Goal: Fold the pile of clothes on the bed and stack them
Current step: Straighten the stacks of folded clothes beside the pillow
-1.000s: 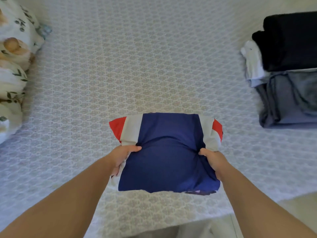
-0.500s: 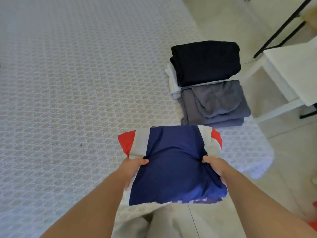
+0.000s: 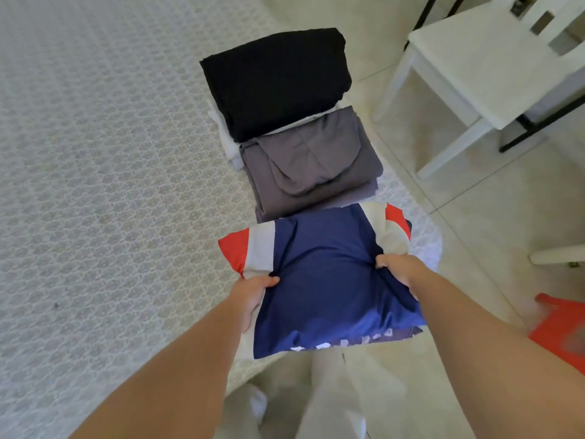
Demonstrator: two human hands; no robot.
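Over the bed's near right corner I hold the folded navy shirt (image 3: 329,277), its red and white sleeves tucked at either side. My left hand (image 3: 251,294) grips its left edge, thumb curled on top and fingers underneath; my right hand (image 3: 400,274) pinches the right edge the same way, bunching the cloth. The shirt hangs above the bed (image 3: 104,185), its far edge just over the near edge of the grey folded garment (image 3: 310,166). That grey piece lies by the bed's right edge, and beyond it, touching, lies a black folded garment (image 3: 275,80) with white cloth (image 3: 224,137) peeking from under its left side. Off the bed, on the tiled floor (image 3: 490,217), I see a white chair (image 3: 474,58) and something red (image 3: 560,327) at the right.
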